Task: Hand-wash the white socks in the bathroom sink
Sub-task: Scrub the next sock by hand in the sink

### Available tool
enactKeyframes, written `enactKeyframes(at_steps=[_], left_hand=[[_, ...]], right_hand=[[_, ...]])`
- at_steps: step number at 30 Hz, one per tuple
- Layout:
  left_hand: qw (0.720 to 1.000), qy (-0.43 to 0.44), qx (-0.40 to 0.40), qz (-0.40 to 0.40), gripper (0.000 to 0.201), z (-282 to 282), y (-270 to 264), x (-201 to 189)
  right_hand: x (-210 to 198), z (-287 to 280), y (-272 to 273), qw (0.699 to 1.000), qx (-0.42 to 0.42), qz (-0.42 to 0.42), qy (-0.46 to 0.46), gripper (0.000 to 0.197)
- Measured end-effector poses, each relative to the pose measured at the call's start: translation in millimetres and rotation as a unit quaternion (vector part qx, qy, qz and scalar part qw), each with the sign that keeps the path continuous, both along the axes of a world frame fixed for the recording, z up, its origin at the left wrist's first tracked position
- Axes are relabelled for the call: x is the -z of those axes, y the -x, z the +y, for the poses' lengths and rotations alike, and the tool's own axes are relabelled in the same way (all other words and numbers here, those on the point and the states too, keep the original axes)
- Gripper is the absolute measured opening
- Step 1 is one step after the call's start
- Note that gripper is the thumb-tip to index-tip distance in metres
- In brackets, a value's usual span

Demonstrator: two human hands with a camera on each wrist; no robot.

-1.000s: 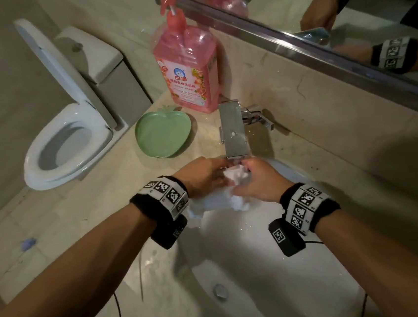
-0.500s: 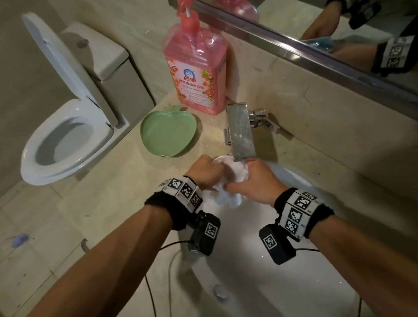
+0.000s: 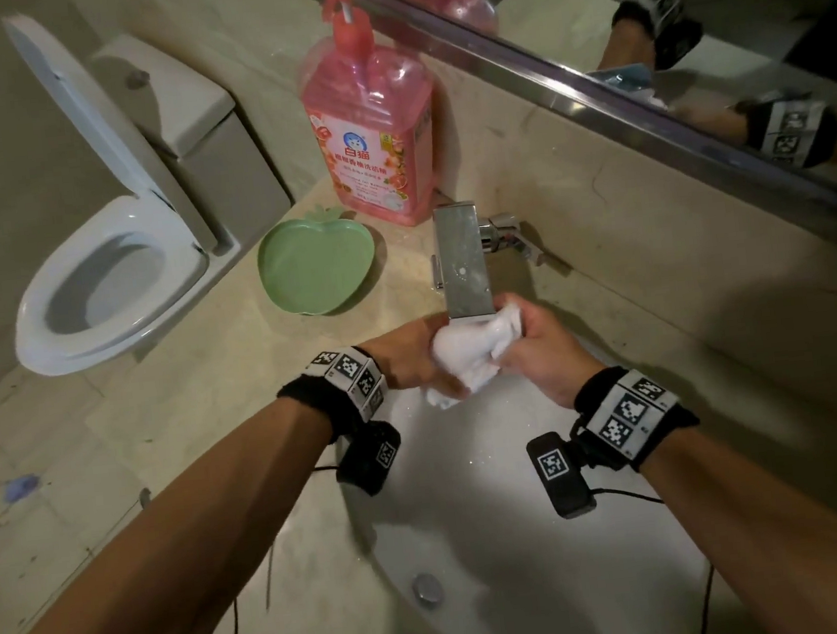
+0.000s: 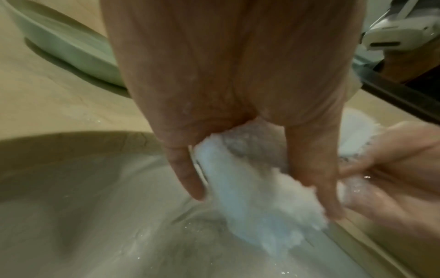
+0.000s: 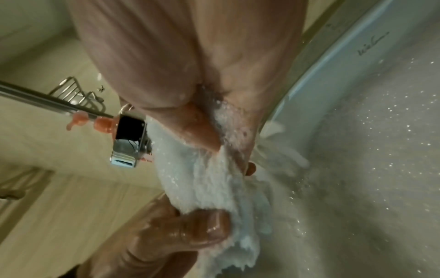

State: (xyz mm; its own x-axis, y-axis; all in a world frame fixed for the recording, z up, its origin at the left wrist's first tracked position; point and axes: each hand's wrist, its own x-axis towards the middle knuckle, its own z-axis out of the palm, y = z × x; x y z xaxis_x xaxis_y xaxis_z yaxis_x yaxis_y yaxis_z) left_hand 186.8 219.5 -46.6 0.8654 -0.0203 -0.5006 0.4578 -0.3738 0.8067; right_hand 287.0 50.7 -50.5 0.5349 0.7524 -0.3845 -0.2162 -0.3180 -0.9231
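Note:
A wet, bunched white sock (image 3: 472, 357) hangs between both hands just under the spout of the steel faucet (image 3: 462, 265), over the far rim of the white sink (image 3: 477, 506). My left hand (image 3: 410, 354) grips its left end; in the left wrist view its fingers (image 4: 311, 169) curl round the fluffy sock (image 4: 257, 197). My right hand (image 3: 539, 350) pinches the right end, thumb pressed on the soaked sock (image 5: 204, 180) in the right wrist view. Water splashes off the cloth into the basin.
A pink detergent pump bottle (image 3: 371, 136) and a green apple-shaped dish (image 3: 315, 265) stand on the beige counter left of the faucet. A mirror (image 3: 683, 5) runs along the back wall. A toilet (image 3: 112, 276) with raised lid sits at left. The drain (image 3: 427, 588) lies near the sink's front.
Both hands have kept rubbing the sock under the spout; the sock is now bunched higher, close against the faucet's end, and the right hand has shifted slightly right.

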Motion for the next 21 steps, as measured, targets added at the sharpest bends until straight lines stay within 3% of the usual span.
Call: enactKeyframes(at_steps=[3,5,7,10,12,15,17,19,21], left_hand=[[0.998,-0.025,0.025,0.057,0.038,-0.2,-8.7,1.8],[0.989,-0.114,0.048,0.077,0.023,-1.5,-11.0,3.6],[0.975,-0.215,0.045,0.036,0.019,-2.2,-11.1,5.5],[0.962,-0.27,0.013,-0.034,0.039,-1.4,-9.4,4.7],[0.95,-0.306,0.015,-0.066,0.058,-1.2,-7.1,2.7],[0.937,-0.325,0.023,-0.126,0.064,-8.6,-5.1,-3.2],[0.925,-0.352,0.046,-0.132,0.062,-12.7,-5.0,-5.4],[0.915,-0.393,0.056,-0.075,0.061,-13.7,-6.0,-7.2],[0.901,-0.43,0.053,-0.024,0.052,-13.8,-8.1,-8.5]], right_hand=[[-3.7,-5.7,-6.0,1.0,-0.011,0.013,-0.005,0.049],[-3.6,-9.2,-11.2,0.998,-0.04,-0.031,0.025,0.056],[-2.4,-11.9,-16.6,0.994,-0.078,-0.054,0.055,0.05],[0.3,-12.3,-24.6,0.987,-0.116,0.062,0.088,0.042],[3.2,-6.2,-23.3,0.982,-0.115,0.084,0.123,0.052],[9.8,9.7,-9.3,0.979,-0.12,0.012,0.165,0.081],[13.4,18.9,0.3,0.973,-0.138,-0.073,0.172,0.067],[16.2,25.0,2.0,0.936,-0.182,-0.227,0.199,0.044],[16.5,29.9,2.1,0.897,-0.22,-0.325,0.203,0.03]])
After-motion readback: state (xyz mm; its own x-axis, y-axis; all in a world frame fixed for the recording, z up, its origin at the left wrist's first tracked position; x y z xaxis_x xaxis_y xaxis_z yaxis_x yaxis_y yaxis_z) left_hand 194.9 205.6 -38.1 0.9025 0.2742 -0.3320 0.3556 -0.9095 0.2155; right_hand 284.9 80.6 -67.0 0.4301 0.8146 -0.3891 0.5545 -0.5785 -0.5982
